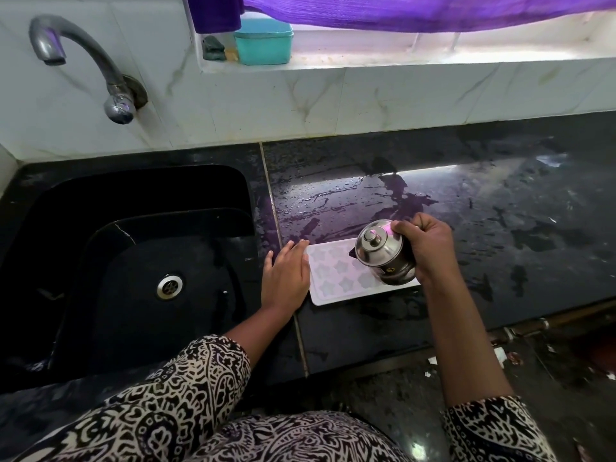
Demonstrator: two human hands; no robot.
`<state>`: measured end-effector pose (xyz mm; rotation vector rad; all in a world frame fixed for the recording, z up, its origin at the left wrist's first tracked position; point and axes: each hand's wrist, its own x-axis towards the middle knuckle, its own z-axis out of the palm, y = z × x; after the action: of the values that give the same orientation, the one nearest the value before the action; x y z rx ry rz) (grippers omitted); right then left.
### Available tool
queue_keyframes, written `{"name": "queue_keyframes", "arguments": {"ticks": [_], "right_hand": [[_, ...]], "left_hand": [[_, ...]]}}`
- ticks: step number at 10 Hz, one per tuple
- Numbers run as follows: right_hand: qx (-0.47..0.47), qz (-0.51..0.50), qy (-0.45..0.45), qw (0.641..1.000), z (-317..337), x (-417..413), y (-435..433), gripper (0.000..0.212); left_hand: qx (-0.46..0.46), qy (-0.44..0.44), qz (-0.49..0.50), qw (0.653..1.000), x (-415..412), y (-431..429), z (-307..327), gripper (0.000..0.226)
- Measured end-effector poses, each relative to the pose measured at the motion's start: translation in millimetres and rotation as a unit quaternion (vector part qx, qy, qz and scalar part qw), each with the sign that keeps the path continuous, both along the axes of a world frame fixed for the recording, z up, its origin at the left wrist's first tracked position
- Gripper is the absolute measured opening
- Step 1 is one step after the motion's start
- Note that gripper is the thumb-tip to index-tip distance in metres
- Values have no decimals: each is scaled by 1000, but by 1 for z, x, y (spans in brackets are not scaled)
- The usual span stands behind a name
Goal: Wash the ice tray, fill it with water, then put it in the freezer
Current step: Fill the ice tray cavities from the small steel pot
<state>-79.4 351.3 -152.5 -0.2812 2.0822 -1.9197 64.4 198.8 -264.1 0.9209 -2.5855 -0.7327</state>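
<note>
Only the head view here, so: the ice tray [336,278] is a pale one with star-shaped moulds, lying flat on the wet black countertop [500,211], just off frame centre at about 5 o'clock and close to the counter's front edge. Left hand [286,271] sits at the tray's 9 o'clock end, palm down, fingers straight and together. It isn't gripping anything, just lying along that short edge and touching it as far as I can see. Right hand [425,248] is at the tray's 3 o'clock end with fingers and thumb wrapped round a small steel lidded pot [383,255]. The pot is tipped over so its lid knob faces the camera, and a dark little spout points down over the moulds. It hangs above the tray's right part and hides that end. Can't tell whether water is actually coming out, or how full the moulds are. The black sink [233,195] fills the 8 to 9 o'clock side, its round metal drain [170,286] showing in the bottom. A curved grey tap [83,61] sticks out of the marble wall at 10 o'clock. Up at 12 o'clock a teal box [263,41] sits on the window ledge [400,61], with a purple curtain [433,11] hanging over it.
</note>
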Motion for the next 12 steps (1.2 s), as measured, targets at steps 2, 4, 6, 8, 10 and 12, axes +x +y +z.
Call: {"name": "queue_keyframes", "arguments": {"ticks": [2,4,6,8,10,12], "right_hand": [[-4,4,5,1000,1,-1,3,42],[-2,3,5,1000,0,-1,3,44],[0,4,1,1000,0,-1,4,44],[2,2,2,1000,0,-1,5,44],[17,2,7,1000,-3,-1,5,42],[28,5,8,1000,1,2,4,41]], "left_hand": [[-3,3,1,1000,0,0,1,41],[-4,5,4,1000,0,1,0,41],[-6,4,5,1000,0,1,1,41],[-7,6,5,1000,-1,2,1,41],[-10,5,5,1000,0,2,2,41],[-11,5,6,1000,0,2,2,41]]}}
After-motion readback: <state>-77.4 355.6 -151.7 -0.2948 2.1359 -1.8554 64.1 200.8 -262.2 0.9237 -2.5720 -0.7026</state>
